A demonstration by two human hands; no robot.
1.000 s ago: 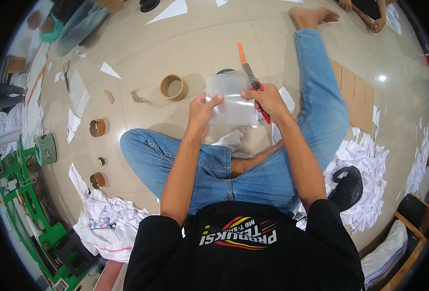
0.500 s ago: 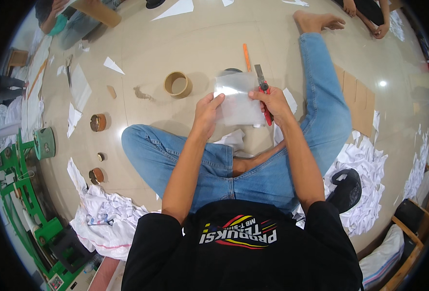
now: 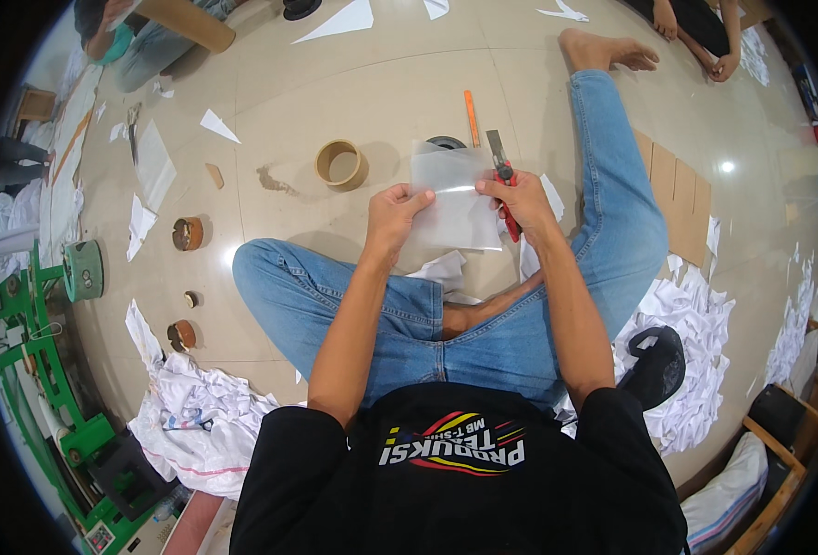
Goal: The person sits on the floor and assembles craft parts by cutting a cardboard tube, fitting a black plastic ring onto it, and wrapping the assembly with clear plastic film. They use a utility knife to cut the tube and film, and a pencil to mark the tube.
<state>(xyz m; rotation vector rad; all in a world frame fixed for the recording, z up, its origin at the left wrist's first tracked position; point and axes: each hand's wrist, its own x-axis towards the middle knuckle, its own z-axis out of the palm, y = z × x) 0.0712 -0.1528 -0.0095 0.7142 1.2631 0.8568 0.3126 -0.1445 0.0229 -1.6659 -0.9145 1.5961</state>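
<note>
A translucent plastic sheet (image 3: 453, 213), roughly rectangular, is stretched between my hands above the floor. My left hand (image 3: 392, 218) pinches its left side, thumb on top. My right hand (image 3: 522, 202) pinches the right side in the same way. Close by that hand is a red-handled tool with a flat metal blade (image 3: 496, 148); the hand partly covers it, and I cannot tell whether they touch. Beyond the sheet lie an orange strip (image 3: 472, 118) and a dark round object (image 3: 446, 143), partly hidden by the sheet. A brown cardboard ring (image 3: 341, 166) stands to the left.
White scraps (image 3: 682, 342) are heaped by my right leg, with a black object (image 3: 654, 365) on top. Brown cardboard (image 3: 677, 199) lies beyond my knee. A white sack of scraps (image 3: 201, 425) and a green machine (image 3: 48, 361) are at left. Other people sit at the far corners.
The sheet has tilted a little and its glare has shifted; both hands keep their pinch. The whole view has shifted slightly.
</note>
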